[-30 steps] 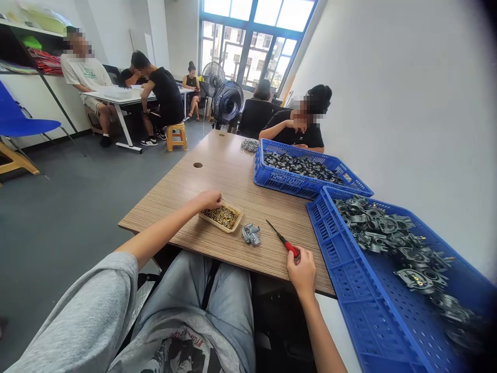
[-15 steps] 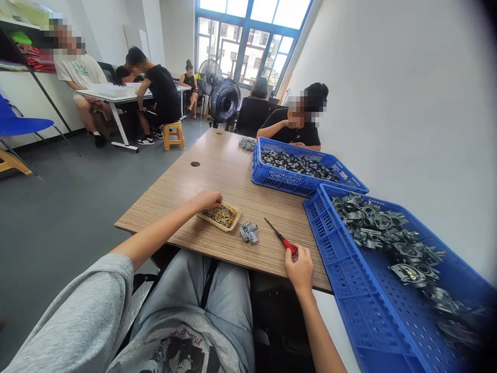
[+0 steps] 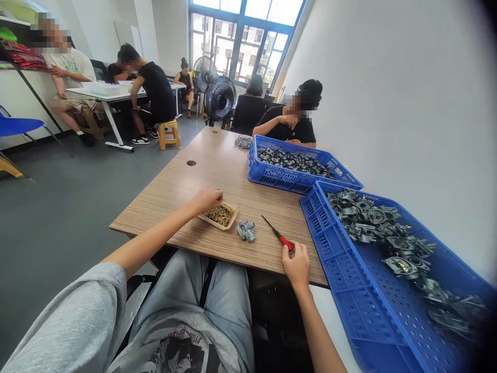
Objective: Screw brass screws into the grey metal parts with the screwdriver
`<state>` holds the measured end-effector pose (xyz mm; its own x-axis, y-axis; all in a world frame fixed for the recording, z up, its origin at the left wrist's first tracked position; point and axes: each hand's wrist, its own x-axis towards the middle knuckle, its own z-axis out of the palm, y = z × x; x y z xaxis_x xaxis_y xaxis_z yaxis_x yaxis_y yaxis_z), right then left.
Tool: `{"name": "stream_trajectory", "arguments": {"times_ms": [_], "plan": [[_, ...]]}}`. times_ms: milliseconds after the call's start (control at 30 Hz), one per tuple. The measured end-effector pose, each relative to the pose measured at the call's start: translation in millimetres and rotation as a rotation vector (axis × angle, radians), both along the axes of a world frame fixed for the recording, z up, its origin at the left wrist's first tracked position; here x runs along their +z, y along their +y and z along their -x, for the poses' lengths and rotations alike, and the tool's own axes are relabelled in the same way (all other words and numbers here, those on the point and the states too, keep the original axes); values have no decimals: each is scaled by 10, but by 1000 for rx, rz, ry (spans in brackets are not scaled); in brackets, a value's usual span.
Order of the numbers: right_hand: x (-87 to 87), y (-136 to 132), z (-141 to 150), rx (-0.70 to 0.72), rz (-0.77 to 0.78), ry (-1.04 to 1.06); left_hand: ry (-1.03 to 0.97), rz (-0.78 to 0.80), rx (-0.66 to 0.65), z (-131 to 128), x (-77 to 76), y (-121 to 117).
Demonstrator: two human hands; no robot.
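Note:
My left hand [image 3: 207, 199] rests with curled fingers at the rim of a small tan tray [image 3: 230, 220] that holds several brass screws; what its fingertips pinch is hidden. My right hand [image 3: 297, 263] is closed around the red handle of a screwdriver [image 3: 278, 234], whose dark blade lies on the wooden table [image 3: 186, 181] pointing away from me. Between the two hands a small grey metal part [image 3: 246, 230] lies on the table.
A blue crate [image 3: 349, 290] of grey metal castings sits at my right, a second blue crate [image 3: 285, 178] behind it. A person in black sits at the table's far end. Two fans [image 3: 219, 97] and other seated people are further back.
Both hands keep their places. The view has drifted a little, so everything sits slightly further left and higher in the picture.

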<state>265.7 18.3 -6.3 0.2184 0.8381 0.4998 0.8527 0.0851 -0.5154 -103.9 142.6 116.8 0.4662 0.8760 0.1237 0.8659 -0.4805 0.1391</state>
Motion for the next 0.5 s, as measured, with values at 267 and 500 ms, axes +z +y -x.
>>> {"name": "stream_trajectory", "arguments": {"times_ms": [267, 500], "plan": [[-14, -2, -4, -10, 16, 14, -230, -1, -321, -522, -64, -813], [-10, 7, 2, -7, 9, 12, -85, -58, -298, -668, -279, -724]]}}
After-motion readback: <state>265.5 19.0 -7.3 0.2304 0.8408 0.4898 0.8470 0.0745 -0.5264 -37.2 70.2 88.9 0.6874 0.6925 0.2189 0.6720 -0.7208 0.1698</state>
